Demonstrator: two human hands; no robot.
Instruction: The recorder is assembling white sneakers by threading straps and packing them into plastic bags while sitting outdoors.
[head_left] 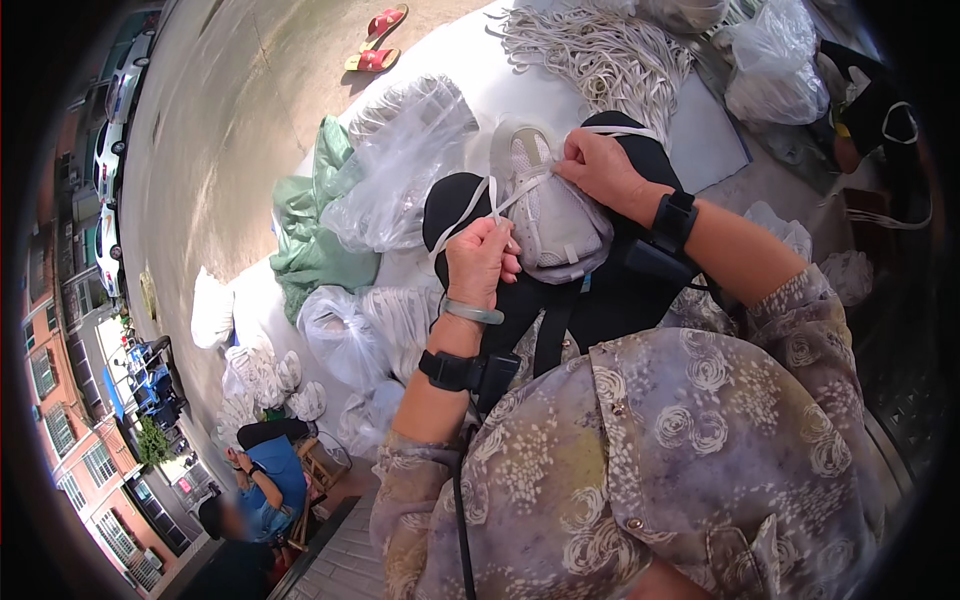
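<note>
A pale grey-white shoe (562, 235) lies on my lap between my black-clad knees, its tongue turned away from me. White shoelace (492, 188) crosses its front, and a loose length loops over my left knee. My left hand (478, 258) is closed in a pinch on the lace just left of the shoe. On the shoe's right edge, my right hand (605, 172) pinches the lace between thumb and fingers. More white lace lies over my right knee. Dark straps with small black boxes circle both wrists, and a bangle sits on the left one.
A heap of white laces (610, 75) lies on a white sheet beyond my knees. Clear plastic bags (400, 185) and green cloth (318, 225) lie to the left. Red slippers (373, 60) rest on the ground. A person in blue (278, 480) sits at lower left.
</note>
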